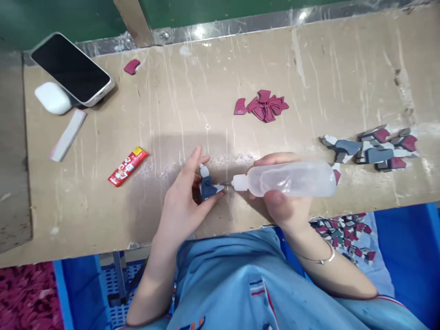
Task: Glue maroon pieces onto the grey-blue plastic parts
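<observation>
My left hand [185, 195] holds a small dark blue and white plastic part [206, 187] between thumb and fingers, just above the table. In my right hand [283, 206] lies a translucent squeeze bottle [292, 179], tipped sideways with its thin needle tip pointing left. The needle end is at the blue and white part's right side; whether it touches cannot be made out. Beyond my hands is a small pile of maroon pieces [266, 107]. To the right of the bottle sit several assembled grey, white and maroon parts [378, 149].
A phone [72, 68] leans on a white case [53, 98] at the back left, near a pale strip [68, 135], a red packet [128, 166] and one maroon piece [132, 67]. Blue bins [409, 247] with parts stand below the table's front edge.
</observation>
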A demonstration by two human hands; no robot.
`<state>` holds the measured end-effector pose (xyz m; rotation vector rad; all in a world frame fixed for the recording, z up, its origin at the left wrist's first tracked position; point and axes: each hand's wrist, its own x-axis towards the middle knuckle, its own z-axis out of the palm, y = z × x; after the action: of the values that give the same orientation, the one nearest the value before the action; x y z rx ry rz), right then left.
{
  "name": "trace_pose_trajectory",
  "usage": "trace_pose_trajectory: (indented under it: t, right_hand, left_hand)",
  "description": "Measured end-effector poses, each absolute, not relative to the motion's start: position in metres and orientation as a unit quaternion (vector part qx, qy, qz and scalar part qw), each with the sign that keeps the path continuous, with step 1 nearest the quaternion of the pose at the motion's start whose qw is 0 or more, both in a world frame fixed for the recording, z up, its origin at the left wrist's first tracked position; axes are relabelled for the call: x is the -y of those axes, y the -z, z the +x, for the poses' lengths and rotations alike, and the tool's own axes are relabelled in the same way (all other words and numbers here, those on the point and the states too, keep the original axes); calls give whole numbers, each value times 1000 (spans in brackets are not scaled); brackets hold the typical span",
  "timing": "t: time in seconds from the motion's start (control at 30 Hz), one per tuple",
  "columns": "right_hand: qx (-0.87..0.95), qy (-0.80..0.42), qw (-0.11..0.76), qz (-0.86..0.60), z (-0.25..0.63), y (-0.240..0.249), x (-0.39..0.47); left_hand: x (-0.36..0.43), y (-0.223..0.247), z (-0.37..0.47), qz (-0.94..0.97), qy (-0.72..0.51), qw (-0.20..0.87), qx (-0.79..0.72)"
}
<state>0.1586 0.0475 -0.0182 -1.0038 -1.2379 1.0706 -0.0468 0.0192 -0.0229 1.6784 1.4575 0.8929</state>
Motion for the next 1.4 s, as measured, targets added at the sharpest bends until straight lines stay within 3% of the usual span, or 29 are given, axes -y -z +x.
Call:
trace_pose_trajectory:
  t: [0.1, 0.3, 0.7, 1.07, 1.4]
  right_hand:
    - [618, -345, 553, -440, 159, 19, -45]
    - [671, -303, 506, -448, 157, 16, -45]
    - [653, -304, 534, -443, 152, 19, -39]
    - [682, -354, 479, -424, 161, 22, -35]
    - [651, -289, 538, -451, 162, 28, -32]
  left_hand:
    - [-19, 21, -46, 645, -351, 368, -570]
    - [-20, 17, -45, 650, -353, 363, -568]
    - [-20, 17, -46, 654, -346, 369, -563]
    - [-20, 16, -44, 642, -364, 365, -568]
    - [-19, 14, -41, 628, -344, 367, -593]
